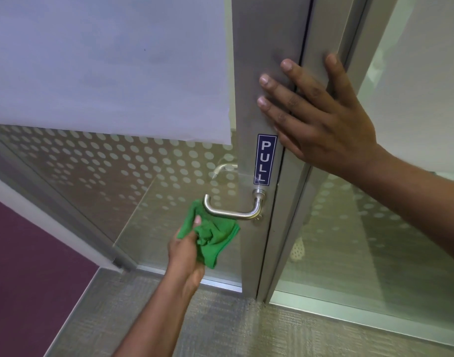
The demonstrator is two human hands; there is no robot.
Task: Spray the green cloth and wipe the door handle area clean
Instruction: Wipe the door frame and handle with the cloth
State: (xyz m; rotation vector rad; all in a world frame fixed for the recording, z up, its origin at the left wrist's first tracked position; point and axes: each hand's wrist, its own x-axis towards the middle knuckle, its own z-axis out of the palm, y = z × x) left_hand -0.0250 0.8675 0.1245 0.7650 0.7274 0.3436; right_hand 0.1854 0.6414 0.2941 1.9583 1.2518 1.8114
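Your left hand [187, 249], clamped on the bunched green cloth [213, 238], sits just below the door handle [231, 213], your right hand [316, 112] spread flat on the door frame [259, 73] above; wiping appears unfinished.

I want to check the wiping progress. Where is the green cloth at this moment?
In the head view, the green cloth is bunched in the left hand, low and centre, just under the free end of the door handle, below the PULL sign.
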